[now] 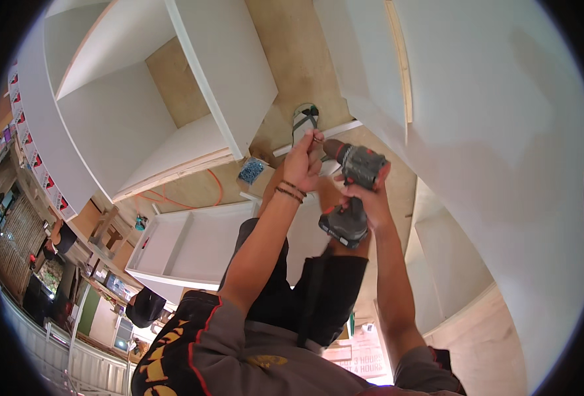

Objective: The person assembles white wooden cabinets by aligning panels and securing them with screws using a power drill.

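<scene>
I work in what looks like a cabinet-making workshop: a white, open-fronted panel cabinet [234, 69], a heap of small bluish metal fasteners [251, 170], a thin orange hose [221, 188], and a black-and-grey cordless drill [364, 165] in my right hand [370, 193].

The cordless drill [364, 165] is dark grey to black with red accents, and its blocky battery pack [343, 226] is fitted at the foot of the handle. It is gripped by the handle and held up off any surface, just off the picture's centre toward three o'clock. The body is tilted: the dark chuck [333, 148] points toward about ten o'clock, the battery pack toward seven. Whether a bit is fitted is too small to tell.
</scene>
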Available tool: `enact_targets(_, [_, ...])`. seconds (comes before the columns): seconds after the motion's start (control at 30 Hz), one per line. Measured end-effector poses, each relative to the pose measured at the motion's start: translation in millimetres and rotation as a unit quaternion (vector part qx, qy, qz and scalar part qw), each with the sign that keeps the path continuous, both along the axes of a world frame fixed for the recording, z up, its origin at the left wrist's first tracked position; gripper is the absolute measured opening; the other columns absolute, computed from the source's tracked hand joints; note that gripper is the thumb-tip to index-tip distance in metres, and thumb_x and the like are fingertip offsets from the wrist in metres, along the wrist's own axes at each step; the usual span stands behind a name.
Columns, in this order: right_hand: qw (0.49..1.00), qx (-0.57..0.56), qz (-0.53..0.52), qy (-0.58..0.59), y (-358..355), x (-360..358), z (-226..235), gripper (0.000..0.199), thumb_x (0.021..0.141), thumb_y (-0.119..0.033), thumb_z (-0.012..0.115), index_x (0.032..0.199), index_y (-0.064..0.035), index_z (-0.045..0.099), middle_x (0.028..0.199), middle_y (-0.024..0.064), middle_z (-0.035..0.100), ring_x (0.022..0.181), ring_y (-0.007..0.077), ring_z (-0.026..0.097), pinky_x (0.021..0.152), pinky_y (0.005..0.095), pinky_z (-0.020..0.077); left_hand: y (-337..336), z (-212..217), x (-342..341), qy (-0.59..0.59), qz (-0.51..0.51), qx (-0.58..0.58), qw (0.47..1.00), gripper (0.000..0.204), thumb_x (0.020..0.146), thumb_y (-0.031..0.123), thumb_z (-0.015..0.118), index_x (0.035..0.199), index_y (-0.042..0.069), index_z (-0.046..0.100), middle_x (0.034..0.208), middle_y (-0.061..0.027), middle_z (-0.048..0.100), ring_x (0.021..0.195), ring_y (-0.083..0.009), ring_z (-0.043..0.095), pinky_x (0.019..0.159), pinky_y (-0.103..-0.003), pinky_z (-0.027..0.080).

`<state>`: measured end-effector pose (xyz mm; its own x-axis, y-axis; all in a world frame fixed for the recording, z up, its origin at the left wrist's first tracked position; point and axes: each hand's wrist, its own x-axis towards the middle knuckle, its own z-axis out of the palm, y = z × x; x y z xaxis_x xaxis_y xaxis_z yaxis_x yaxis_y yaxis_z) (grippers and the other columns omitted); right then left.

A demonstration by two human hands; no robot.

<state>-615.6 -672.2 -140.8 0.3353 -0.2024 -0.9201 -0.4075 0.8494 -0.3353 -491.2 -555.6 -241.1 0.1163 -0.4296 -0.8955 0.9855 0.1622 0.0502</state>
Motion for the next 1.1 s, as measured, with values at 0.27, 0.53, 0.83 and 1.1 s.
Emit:
enact_targets(0.27, [0.988,0.1,0.12,0.008,-36.3,27.5,-209.7,0.031,0.075,-0.002,0.063,0.105,-0.001,0.057,0.09,0.0102,0.067,0.058,0.0163,0.059,0.051,0.0298,0.0489,15.3,-190.7,-3.0,-0.024,0.118,-0.003,0.993,0.021,0.102,0.036,0.047,0.103,0.018,0.059,0.103,0.0099,0.066,0.04,-0.005,0.023,0.035,-0.022,0.021])
enact_targets(0.53, [0.976,0.092,0.191,-0.054,-55.2,57.1,-397.9,0.03,0.073,-0.007,0.06,0.103,-0.0021,0.058,0.092,0.008,0.068,0.055,0.0126,0.053,0.052,0.0272,0.0466,13.3,-335.1,35.6,-0.11,0.029,0.061,0.992,0.025,0.101,0.037,0.048,0.111,0.016,0.059,0.11,0.0076,0.065,0.044,-0.0057,0.025,0.037,-0.022,0.024])
enact_targets(0.83, [0.956,0.095,0.264,-0.091,-52.1,67.9,-433.5,0.03,0.07,-0.011,0.062,0.099,-0.0019,0.062,0.09,0.0065,0.067,0.054,0.0124,0.05,0.052,0.0276,0.045,11.4,-339.3,22.5,-0.232,0.024,0.232,0.944,0.04,0.099,0.038,0.053,0.122,0.005,0.057,0.095,0.0024,0.059,0.047,-0.005,0.023,0.041,-0.023,0.023])
enact_targets(1.1, [0.955,0.151,0.236,-0.096,-52.6,64.0,-453.7,0.028,0.07,-0.012,0.062,0.096,-0.0032,0.062,0.088,0.0056,0.066,0.054,0.0126,0.05,0.052,0.0277,0.0448,13.1,-351.5,28.4,-0.247,0.016,0.248,0.937,0.044,0.097,0.038,0.056,0.121,0.001,0.059,0.089,0.0011,0.059,0.046,-0.0038,0.024,0.041,-0.022,0.023])
